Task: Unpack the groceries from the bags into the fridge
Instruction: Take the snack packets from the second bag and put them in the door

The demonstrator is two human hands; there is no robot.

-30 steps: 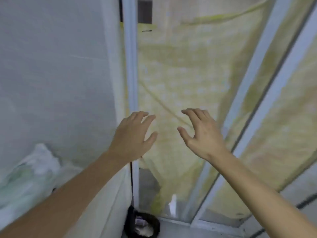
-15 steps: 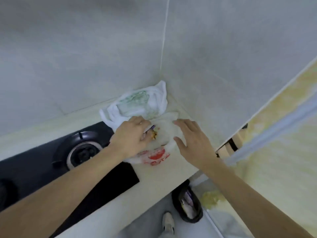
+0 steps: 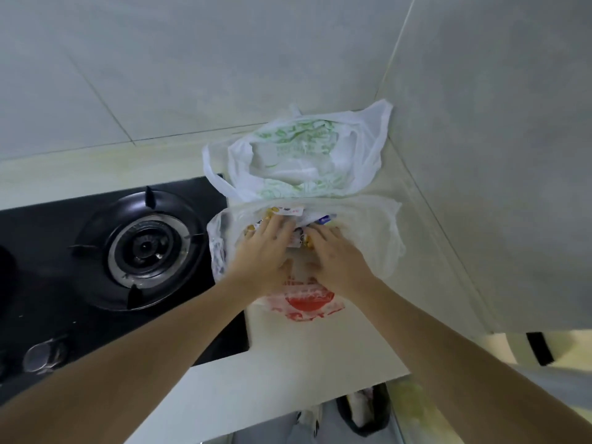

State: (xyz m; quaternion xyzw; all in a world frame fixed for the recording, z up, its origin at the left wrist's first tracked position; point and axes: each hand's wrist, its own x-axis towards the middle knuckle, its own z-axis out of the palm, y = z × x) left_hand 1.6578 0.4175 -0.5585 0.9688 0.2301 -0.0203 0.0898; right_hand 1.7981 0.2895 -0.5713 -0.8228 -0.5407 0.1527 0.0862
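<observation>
Reaching into one of two bags (image 3: 381,232): left hand (image 3: 259,251), right hand (image 3: 336,261).

A white plastic bag (image 3: 298,161) is printed with a green pattern, and a clear bag (image 3: 368,238) in front of it is marked with a red print. A black stove (image 3: 96,251) is set in a pale cream counter (image 3: 320,347), backed by light grey tiled walls (image 3: 192,65).

A pale countertop (image 3: 307,350) in a tiled corner carries a black gas hob (image 3: 105,251) on its left, a white bag with green print (image 3: 301,155) at the back, and a clear bag with red print (image 3: 307,251) just in front, touching it.
</observation>
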